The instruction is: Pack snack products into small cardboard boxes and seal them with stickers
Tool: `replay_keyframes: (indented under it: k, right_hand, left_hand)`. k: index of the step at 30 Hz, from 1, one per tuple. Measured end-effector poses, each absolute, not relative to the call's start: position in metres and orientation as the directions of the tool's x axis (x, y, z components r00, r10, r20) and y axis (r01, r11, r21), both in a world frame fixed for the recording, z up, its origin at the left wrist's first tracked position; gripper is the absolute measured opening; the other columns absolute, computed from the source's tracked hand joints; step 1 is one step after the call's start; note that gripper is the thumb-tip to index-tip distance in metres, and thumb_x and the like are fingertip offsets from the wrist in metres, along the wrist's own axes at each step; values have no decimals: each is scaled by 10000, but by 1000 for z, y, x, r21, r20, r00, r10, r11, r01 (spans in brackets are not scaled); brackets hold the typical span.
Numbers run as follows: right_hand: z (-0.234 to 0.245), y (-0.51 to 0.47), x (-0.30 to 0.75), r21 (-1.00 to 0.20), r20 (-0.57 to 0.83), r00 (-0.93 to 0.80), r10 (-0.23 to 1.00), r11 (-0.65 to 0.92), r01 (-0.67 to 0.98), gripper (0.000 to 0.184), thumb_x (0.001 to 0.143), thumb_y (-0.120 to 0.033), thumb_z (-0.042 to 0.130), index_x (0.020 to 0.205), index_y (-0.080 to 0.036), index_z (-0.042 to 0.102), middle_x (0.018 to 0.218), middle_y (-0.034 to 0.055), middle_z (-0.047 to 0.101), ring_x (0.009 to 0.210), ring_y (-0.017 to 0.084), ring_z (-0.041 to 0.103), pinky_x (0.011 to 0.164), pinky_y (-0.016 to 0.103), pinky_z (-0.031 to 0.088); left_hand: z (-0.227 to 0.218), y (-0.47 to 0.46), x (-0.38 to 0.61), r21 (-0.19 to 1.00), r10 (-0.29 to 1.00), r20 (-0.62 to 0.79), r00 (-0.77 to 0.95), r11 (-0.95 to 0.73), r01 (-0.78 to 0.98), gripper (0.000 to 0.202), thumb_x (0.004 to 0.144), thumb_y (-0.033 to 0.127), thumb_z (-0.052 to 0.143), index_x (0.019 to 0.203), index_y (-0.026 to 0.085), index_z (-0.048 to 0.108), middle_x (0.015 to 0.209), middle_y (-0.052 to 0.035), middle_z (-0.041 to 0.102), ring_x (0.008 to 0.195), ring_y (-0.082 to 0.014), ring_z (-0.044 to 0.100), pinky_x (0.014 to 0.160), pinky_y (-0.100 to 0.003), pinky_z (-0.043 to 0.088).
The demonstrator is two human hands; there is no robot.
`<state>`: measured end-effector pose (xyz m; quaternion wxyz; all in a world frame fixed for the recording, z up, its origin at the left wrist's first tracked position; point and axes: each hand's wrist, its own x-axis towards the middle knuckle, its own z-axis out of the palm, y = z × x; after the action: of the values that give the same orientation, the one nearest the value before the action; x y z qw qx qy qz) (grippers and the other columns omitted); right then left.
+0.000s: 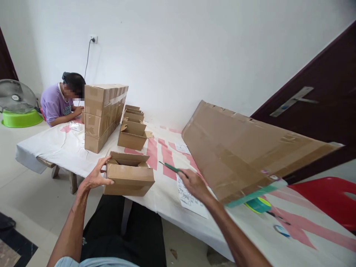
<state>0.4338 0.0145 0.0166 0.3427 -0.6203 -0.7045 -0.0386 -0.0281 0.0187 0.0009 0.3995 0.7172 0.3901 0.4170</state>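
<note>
My left hand (98, 174) grips the left end of a small brown cardboard box (130, 180), thumb on the front face and fingers over the back corner. The box sits at the table's near edge with its top flap raised. To its right, my right hand (194, 184) is closed round a green-handled screwdriver (171, 167), whose thin shaft points left toward the box without touching it. Beneath the right hand lies a white sheet with dark drawings (189, 202). Behind the held box stands a row of open small boxes (132, 135).
A taped stack of long cartons (96, 118) stands at left, with a person in a purple shirt (54, 100) behind it. A large cardboard sheet (236, 148) leans at right. Near it are a green tape roll (258, 205), a small round item (282, 230) and a red chair (325, 196).
</note>
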Motion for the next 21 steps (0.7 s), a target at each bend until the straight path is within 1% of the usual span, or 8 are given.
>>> replay_keyframes:
  k: [3, 5, 7, 11, 14, 17, 19, 21]
  right_hand:
    - [-47, 2, 406, -390, 577, 74, 814, 194, 900, 428, 959, -501, 396, 882, -230, 718, 728, 59, 644, 678, 251, 624, 625, 365, 496]
    - [-74, -4, 390, -402, 600, 90, 795, 202, 893, 450, 969, -518, 383, 899, -224, 716, 721, 65, 628, 683, 268, 623, 627, 391, 518]
    - [-83, -4, 380, -415, 617, 92, 782, 224, 882, 485, 983, -546, 374, 917, -210, 718, 748, 87, 645, 731, 292, 641, 674, 435, 553]
    - [-56, 8, 367, -446, 641, 69, 764, 298, 844, 497, 1047, -508, 353, 1060, -176, 723, 1021, 157, 727, 987, 308, 684, 893, 495, 577]
    - [-13, 13, 346, -448, 631, -108, 769, 474, 758, 395, 1064, -453, 443, 1206, -199, 709, 1204, 144, 723, 1155, 293, 657, 1033, 500, 534]
    - [23, 9, 323, -431, 553, -287, 782, 564, 705, 338, 1023, -427, 565, 1272, -241, 697, 1194, 114, 732, 1128, 296, 666, 990, 495, 560]
    - [36, 3, 314, -410, 532, -324, 782, 573, 709, 313, 997, -407, 612, 1252, -248, 701, 1157, 102, 736, 1087, 297, 677, 944, 483, 581]
    - [41, -6, 313, -375, 577, -318, 753, 589, 716, 259, 994, -369, 623, 1203, -242, 708, 1102, 99, 735, 1041, 293, 684, 912, 468, 590]
  left_hand:
    - [5, 20, -28, 909, 895, 254, 367, -350, 226, 1139, 674, 579, 899, 1642, 316, 359, 1673, -137, 351, 1474, -405, 424, 1123, -537, 502]
    - [7, 21, -28, 919, 899, 235, 369, -329, 216, 1071, 748, 641, 828, 1652, 325, 348, 1695, -126, 358, 1477, -400, 436, 1118, -525, 513]
    - [8, 21, -27, 925, 908, 233, 349, -317, 208, 954, 838, 681, 721, 1648, 319, 371, 1702, -118, 378, 1468, -388, 461, 1121, -514, 514]
    - [11, 22, -23, 940, 940, 217, 263, -274, 202, 753, 976, 695, 498, 1607, 285, 463, 1713, -110, 388, 1519, -387, 414, 1112, -527, 521]
    - [14, 22, -19, 956, 956, 184, 229, -228, 186, 736, 1006, 689, 425, 1602, 258, 469, 1729, -117, 360, 1567, -393, 344, 1094, -544, 532]
    - [16, 22, -18, 952, 955, 185, 231, -232, 198, 707, 1017, 655, 426, 1605, 265, 464, 1733, -103, 356, 1570, -378, 349, 1106, -534, 528]
    - [16, 22, -18, 947, 951, 192, 244, -245, 210, 685, 1019, 634, 436, 1604, 279, 469, 1725, -93, 375, 1559, -372, 371, 1097, -517, 539]
    - [14, 24, -19, 937, 945, 211, 250, -268, 224, 674, 1013, 617, 466, 1600, 285, 479, 1703, -89, 415, 1532, -362, 418, 1118, -507, 526]
